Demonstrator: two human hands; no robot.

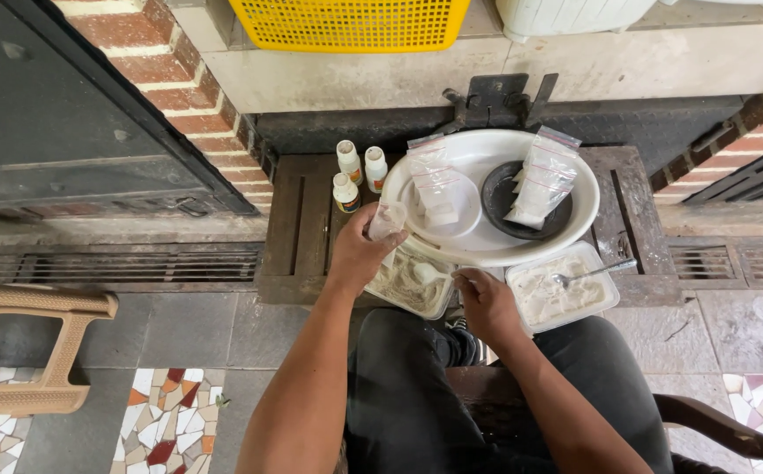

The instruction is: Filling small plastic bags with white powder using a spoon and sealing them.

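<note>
My left hand [359, 253] holds a small clear plastic bag [386, 219] above a clear tub of whitish mix [409, 283]. My right hand [487, 303] has its fingers pinched on a white spoon [428, 273] that lies in that tub. A second clear tub of white paste [561, 288] with a metal spoon [594, 272] stands to the right. Behind them a wide white basin [587, 206] carries a white dish [469, 219] and a black bowl [497, 200], both stacked with filled zip bags [544, 175].
Three small white bottles [352, 175] stand left of the basin on a low dark wooden table [298, 224]. A tan plastic stool [21, 342] sits at the left, a yellow basket [351, 22] on the ledge behind, and brick walls on both sides.
</note>
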